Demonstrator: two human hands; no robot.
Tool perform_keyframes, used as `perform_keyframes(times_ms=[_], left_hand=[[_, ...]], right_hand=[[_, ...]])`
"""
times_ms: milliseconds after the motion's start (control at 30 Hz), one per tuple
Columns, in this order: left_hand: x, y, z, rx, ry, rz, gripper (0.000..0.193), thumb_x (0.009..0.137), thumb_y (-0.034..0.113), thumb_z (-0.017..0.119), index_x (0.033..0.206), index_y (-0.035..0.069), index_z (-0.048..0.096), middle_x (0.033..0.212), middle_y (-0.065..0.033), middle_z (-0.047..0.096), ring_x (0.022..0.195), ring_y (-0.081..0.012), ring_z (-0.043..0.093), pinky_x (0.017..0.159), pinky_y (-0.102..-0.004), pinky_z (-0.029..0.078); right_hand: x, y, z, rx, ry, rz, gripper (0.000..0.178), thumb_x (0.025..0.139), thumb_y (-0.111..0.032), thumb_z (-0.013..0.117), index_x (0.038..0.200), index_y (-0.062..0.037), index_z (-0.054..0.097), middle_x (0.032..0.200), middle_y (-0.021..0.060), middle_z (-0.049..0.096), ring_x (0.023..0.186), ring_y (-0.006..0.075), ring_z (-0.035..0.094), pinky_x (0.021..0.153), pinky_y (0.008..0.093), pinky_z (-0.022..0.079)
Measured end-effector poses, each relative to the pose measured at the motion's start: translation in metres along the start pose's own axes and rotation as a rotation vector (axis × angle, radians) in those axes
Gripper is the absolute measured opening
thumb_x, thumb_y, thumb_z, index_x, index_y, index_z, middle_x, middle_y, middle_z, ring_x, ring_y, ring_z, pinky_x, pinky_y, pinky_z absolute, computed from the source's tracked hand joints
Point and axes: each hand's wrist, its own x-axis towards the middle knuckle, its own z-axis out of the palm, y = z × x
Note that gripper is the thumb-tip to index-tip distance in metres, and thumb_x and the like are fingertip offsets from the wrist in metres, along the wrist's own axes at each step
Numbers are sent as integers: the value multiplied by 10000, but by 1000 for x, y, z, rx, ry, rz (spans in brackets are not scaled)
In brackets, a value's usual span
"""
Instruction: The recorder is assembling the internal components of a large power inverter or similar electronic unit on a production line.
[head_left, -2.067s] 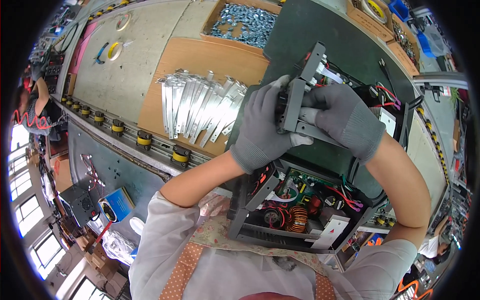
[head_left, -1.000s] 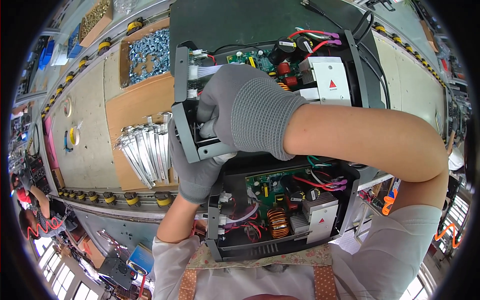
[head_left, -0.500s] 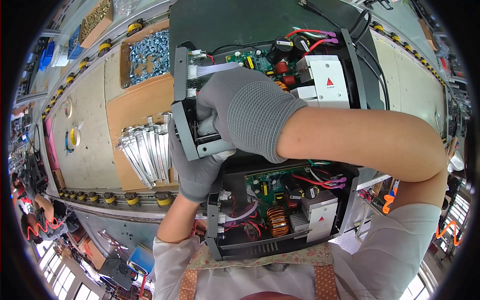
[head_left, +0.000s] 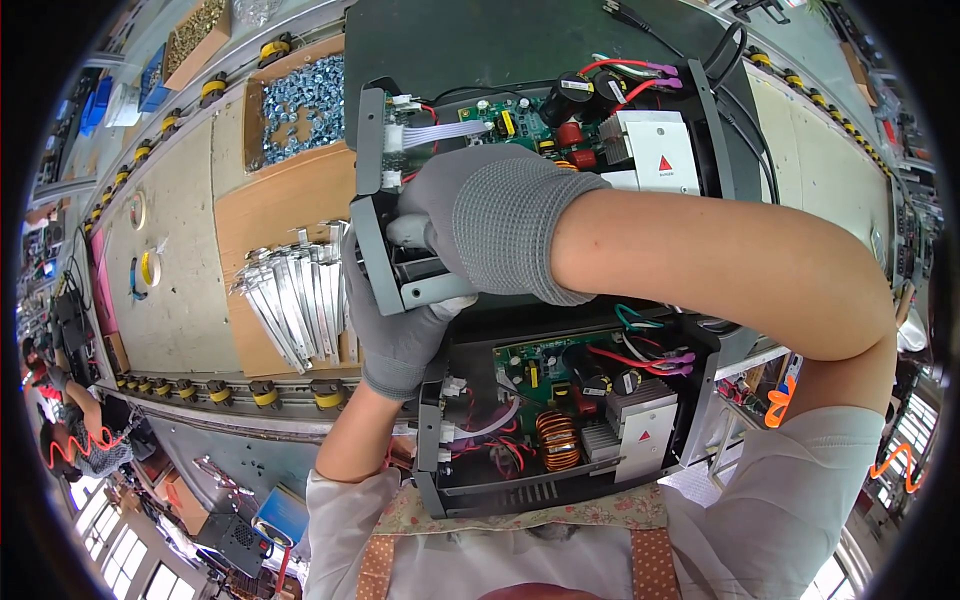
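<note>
An open metal housing (head_left: pixel 371 140) with a green circuit board (head_left: pixel 500 122) and a silver heatsink (head_left: pixel 655 155) sits at the far side. My left hand (head_left: pixel 395 330), in a grey glove, is closed round its near left corner, thumb tip showing at the grey bent flange (head_left: pixel 432 290). My right hand (head_left: pixel 490 205), also gloved, reaches into the housing with fingers curled down behind the end panel; whatever they hold is hidden. A second open housing (head_left: pixel 430 440) lies nearer my body, with an orange-wound coil (head_left: pixel 556 440) and red wires inside.
Left of the housings, silver metal strips (head_left: pixel 295 300) lie piled on a cardboard sheet (head_left: pixel 245 220). Beyond them stands a cardboard box (head_left: pixel 253 120) of bluish screws. A green mat (head_left: pixel 440 45) lies under the far housing. Black cables (head_left: pixel 745 130) hang at its right; tape rolls (head_left: pixel 150 268) lie far left.
Both hands and the near left corner of the far housing have shifted slightly right and tilted. My right forearm is a little farther from me. The nearer housing has barely moved.
</note>
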Motion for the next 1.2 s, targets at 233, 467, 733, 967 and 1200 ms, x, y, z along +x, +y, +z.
perform_keyframes(times_ms=[233,467,733,967,1200], left_hand=[[1,1,0,66,6,-1,1027,616,286,933,1379,26,296,1245,-109,541,1083,-201,608,923,-322,515],[-1,-1,-3,-10,-15,-99,1006,641,248,918,1393,31,285,1259,-110,525,1104,-211,596,931,-332,520],[-1,-1,-2,-55,-5,-37,1025,626,225,927,1395,28,278,1265,-115,527,1107,-210,599,924,-328,530],[2,8,6,-78,41,-86,1052,603,277,938,1389,19,287,1257,-103,529,1086,-204,606,911,-332,537],[2,2,3,-131,14,-111,1097,583,373,934,1394,6,293,1248,-111,524,1103,-204,585,925,-327,520]], right_hand=[[4,2,17,13,150,21,255,892,-246,586,883,-21,707,760,222,662,758,349,677,735,441,544],[11,13,11,294,10,90,278,762,-281,722,920,-53,748,789,181,695,709,310,679,674,434,560],[4,5,3,181,10,58,180,842,-175,612,894,-39,716,796,188,688,755,322,685,751,416,543],[5,-1,10,48,38,92,273,896,-277,576,980,-38,677,812,194,671,814,367,672,755,440,538],[7,8,12,59,56,-63,284,797,-254,675,953,-25,734,874,178,707,784,326,697,708,438,563]])
